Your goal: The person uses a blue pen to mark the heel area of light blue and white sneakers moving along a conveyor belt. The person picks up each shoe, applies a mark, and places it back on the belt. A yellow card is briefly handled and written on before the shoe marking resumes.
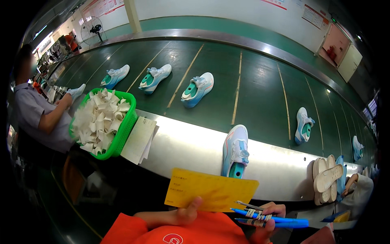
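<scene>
My left hand (188, 212) grips a yellow card (211, 189) by its lower edge, thumb on the front; its fingers are mostly hidden behind the card. Handwritten-looking lines run along the card's left part. In my right hand (273, 212) is a bundle of blue pens (284, 222) wound with rubber bands, plus a thin metallic pen-like tip, all pointing left toward the card. Just beyond the card, a white and light-blue shoe (236, 144) with a teal insole rests on the metal ledge, its heel end nearest me and its toe reaching over the belt.
A green basket (132, 116) of off-white curled pieces stands left beside a paper pad (137, 142). Several shoes (198, 89) sit on the dark green conveyor belt (260, 89). Pale soles (327, 179) are stacked at right. Co-workers stand left (36, 110) and right (359, 189).
</scene>
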